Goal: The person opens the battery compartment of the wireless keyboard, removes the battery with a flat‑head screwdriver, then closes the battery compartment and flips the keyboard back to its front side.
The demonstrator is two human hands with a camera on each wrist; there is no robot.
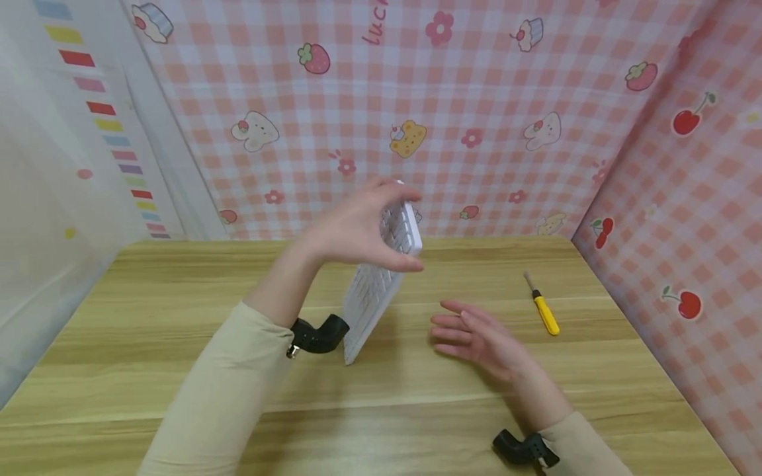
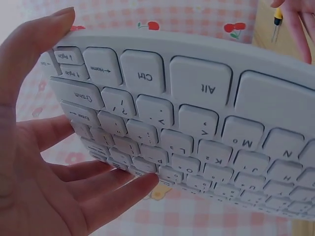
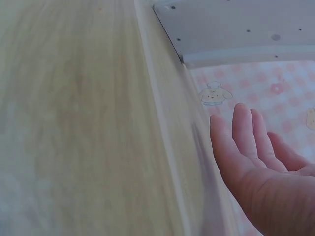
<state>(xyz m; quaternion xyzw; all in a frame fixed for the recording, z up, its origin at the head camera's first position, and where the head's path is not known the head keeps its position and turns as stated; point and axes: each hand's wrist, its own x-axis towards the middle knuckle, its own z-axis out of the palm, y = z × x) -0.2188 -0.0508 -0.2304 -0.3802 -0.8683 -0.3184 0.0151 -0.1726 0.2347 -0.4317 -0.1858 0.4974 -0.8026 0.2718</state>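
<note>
A white keyboard (image 1: 372, 297) stands on end, tilted, its lower end at the wooden table. My left hand (image 1: 354, 228) grips its upper end, with the thumb on one long edge and the fingers round the other. Close up in the left wrist view, the key side of the keyboard (image 2: 192, 125) faces the palm. To the right of the keyboard, my right hand (image 1: 482, 340) hovers low over the table with fingers extended and holds nothing. The right wrist view has the keyboard's plain back (image 3: 231, 32) beyond the fingertips.
A screwdriver (image 1: 546, 312) with a yellow handle lies on the wooden table (image 1: 178, 317), right of my right hand. Pink checked cloth (image 1: 369, 99) hangs along the back and right sides. Black camera mounts (image 1: 318, 334) sit on both wrists.
</note>
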